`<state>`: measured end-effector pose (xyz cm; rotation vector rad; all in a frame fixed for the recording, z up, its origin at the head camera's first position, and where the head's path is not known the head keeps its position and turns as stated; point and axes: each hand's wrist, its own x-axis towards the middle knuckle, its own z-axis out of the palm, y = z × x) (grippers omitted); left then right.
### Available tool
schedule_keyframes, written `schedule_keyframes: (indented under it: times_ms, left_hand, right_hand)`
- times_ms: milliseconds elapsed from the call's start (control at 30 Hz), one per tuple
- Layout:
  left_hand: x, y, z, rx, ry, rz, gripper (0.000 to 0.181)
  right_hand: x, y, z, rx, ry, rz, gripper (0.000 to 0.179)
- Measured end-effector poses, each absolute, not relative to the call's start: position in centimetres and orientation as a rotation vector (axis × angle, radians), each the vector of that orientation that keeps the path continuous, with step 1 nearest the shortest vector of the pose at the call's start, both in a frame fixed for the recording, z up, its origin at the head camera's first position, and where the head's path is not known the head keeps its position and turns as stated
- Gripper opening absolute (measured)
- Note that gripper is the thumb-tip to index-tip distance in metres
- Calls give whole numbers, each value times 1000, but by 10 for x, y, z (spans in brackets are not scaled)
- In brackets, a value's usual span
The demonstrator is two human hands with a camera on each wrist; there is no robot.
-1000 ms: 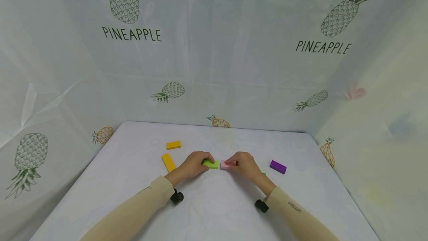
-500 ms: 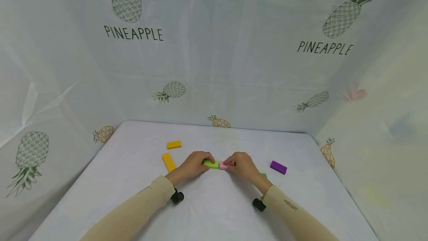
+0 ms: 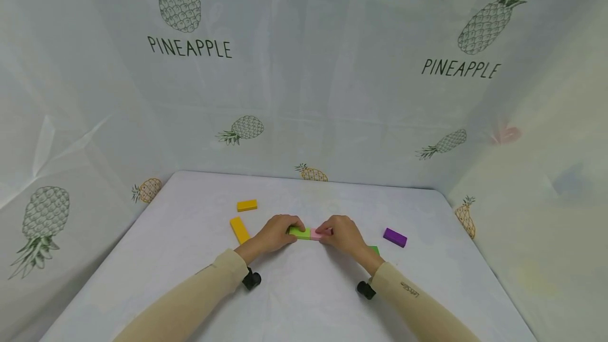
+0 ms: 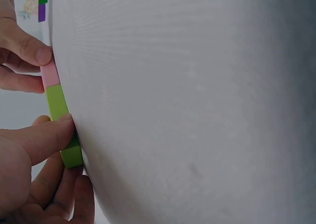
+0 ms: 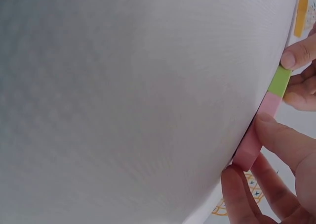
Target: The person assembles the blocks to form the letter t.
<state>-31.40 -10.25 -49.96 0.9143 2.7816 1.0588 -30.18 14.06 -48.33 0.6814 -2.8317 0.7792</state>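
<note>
Near the middle of the table, a lime green block (image 3: 300,233) lies end to end with a pink block (image 3: 315,234), their short ends touching. My left hand (image 3: 274,234) pinches the lime block between thumb and fingers from its left side. From the right, my right hand (image 3: 348,237) pinches the pink block. In the left wrist view the thumb lies along the near long side of the lime block (image 4: 58,101). The right wrist view has the pink block (image 5: 248,146) between thumb and fingers, its end meeting the lime one.
Two yellow-orange blocks, a farther block (image 3: 247,205) and a nearer block (image 3: 239,230), lie left of the hands. A purple block (image 3: 395,237) lies to the right. A green block (image 3: 374,250) is partly hidden behind the right wrist. The white table (image 3: 304,300) meets a pineapple-print curtain (image 3: 304,78).
My right hand has slid the pink block left, closing the gap to the lime block until their ends touch. The left hand has stayed in place with the lime block.
</note>
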Motion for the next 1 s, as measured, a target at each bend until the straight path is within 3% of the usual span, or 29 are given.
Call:
schedule_keyframes:
  times_ms: [667,1000]
  left_hand:
    - [-315,-102,-503,891,2795,1031,24]
    - [-314,-100,-500,867,2787,1064,25]
  right_hand:
    - [-311,156,-484,891,-2862,950,23]
    - [-314,161,-487,825,-2903,1033,23]
